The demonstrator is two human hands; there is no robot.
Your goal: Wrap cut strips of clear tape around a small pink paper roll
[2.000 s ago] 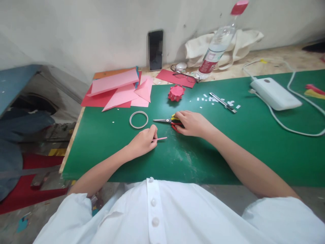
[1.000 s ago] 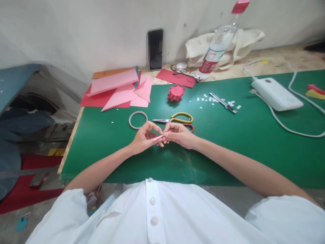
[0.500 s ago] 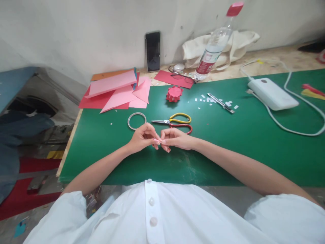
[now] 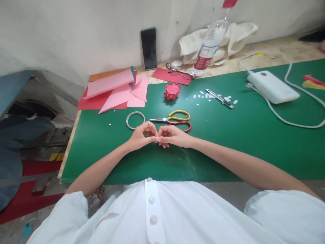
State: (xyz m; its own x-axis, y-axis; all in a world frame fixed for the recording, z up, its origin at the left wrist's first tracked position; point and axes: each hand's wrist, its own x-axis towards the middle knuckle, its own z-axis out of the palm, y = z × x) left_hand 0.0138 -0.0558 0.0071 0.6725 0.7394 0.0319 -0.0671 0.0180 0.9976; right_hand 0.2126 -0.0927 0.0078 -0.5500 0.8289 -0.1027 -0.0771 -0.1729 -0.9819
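Both hands meeting at centre frame over the green mat (image 4: 228, 142): left hand (image 4: 141, 136) and right hand (image 4: 173, 136) curled, fingertips pinched together on a small pink paper strip (image 4: 158, 139), barely visible between them and held just above the mat. Just behind the knuckles, yellow-and-red-handled scissors (image 4: 172, 120) lying flat, blades pointing left toward a thin white ring (image 4: 135, 120). Further up, a folded red paper flower (image 4: 172, 90); at upper left, a stack of pink and red paper sheets (image 4: 114, 90); right of the flower, white paper scraps and a metal tool (image 4: 219, 98).

Likely risks: so tiny a strip slipping from the pinch, or creasing crooked or tearing under uneven pressure from the two sides. A backward nudge of the knuckles could also knock the scissors.
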